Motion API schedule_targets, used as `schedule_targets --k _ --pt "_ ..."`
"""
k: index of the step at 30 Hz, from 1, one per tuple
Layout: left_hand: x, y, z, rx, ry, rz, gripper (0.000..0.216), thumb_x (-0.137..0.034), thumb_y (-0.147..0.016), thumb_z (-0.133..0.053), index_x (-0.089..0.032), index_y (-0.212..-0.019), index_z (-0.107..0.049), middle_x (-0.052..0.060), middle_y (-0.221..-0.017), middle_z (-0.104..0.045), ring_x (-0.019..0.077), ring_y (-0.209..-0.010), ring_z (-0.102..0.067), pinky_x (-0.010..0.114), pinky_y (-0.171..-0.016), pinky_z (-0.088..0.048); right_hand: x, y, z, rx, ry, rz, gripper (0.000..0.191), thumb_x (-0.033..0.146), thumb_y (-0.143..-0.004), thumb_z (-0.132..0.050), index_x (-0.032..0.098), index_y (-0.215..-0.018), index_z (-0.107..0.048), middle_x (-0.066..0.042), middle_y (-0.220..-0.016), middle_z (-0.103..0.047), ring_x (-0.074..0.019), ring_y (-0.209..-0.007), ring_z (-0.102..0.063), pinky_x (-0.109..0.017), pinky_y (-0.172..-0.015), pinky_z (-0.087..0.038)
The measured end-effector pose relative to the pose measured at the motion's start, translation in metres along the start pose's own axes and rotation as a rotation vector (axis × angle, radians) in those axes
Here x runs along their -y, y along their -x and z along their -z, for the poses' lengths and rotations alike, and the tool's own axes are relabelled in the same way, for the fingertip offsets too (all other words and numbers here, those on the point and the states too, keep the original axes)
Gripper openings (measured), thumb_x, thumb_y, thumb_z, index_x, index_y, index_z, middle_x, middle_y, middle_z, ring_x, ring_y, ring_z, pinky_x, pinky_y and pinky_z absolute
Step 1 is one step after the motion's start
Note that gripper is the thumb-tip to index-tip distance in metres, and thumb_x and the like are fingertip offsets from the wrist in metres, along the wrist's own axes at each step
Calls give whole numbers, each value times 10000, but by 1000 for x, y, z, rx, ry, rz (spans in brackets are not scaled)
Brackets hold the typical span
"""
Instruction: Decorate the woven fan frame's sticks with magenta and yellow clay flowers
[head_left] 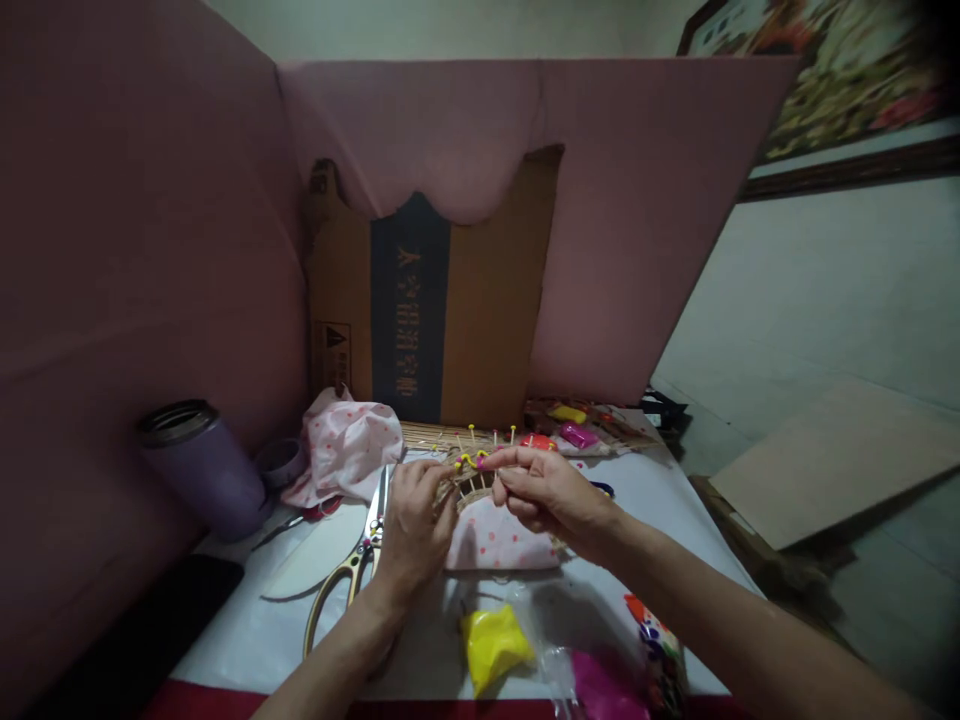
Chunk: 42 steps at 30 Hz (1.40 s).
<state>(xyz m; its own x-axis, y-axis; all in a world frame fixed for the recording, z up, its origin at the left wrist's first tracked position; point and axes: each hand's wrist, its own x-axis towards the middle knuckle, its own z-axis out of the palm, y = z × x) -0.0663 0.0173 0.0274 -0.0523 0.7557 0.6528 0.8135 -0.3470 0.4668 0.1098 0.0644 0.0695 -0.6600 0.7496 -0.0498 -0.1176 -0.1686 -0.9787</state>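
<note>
My left hand [411,525] is curled, fingers closed on the left side of a small fan of thin wooden sticks [474,486] lying over pink dotted cloth [499,540]. My right hand [544,490] reaches in from the right, its fingertips pinched at the stick tips, where small yellow and pink clay beads [472,460] sit. What the pinch holds is too small to name. More upright sticks with coloured tips [495,435] stand just behind.
Gold-handled scissors [352,565] lie left of my left hand. A purple tumbler [202,465], a crumpled pink dotted cloth [346,450], yellow clay in plastic [491,645], magenta clay [604,685], and clay pieces [574,425] surround the work. Cardboard [435,300] and pink panels wall the table.
</note>
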Motion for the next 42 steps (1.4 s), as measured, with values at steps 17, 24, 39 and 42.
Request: schedule_targets --k 17,24,39,42 --pt "-52 20 -13 -18 462 -50 38 -202 -793 -603 -200 -790 -641 37 -821 -639 175 -808 -576 324 -728 -453 -22 37 -25 -295 -128 47 454 544 -711 -634 100 -801 -618 74 -420 -443 -7 -299 -189 -179 -327 -89" --pt "-52 18 -1 30 395 -19 182 -215 -862 -498 -189 -701 -580 20 -775 -593 161 -791 -539 305 -732 -418 -13 40 -12 -203 -343 -42 384 490 -864 -468 123 -957 -534 -23 -656 -570 -43 -435 -364 -155 -392 -266" --pt "-49 21 -7 88 447 64 99 -239 -791 -603 -196 -701 -601 -9 -664 -602 126 -614 -512 243 -569 -394 -18 49 -2 -241 359 205 138 125 -690 -646 180 -788 -566 -8 -774 -613 -138 -676 -615 -279 -603 -500" --pt "-48 23 -10 187 623 221 152 -278 -806 -576 -190 -694 -631 1 -668 -618 125 -628 -533 237 -575 -410 -17 50 -2 -247 538 346 38 157 -703 -657 180 -688 -630 -7 -730 -618 -134 -659 -590 -276 -604 -479"
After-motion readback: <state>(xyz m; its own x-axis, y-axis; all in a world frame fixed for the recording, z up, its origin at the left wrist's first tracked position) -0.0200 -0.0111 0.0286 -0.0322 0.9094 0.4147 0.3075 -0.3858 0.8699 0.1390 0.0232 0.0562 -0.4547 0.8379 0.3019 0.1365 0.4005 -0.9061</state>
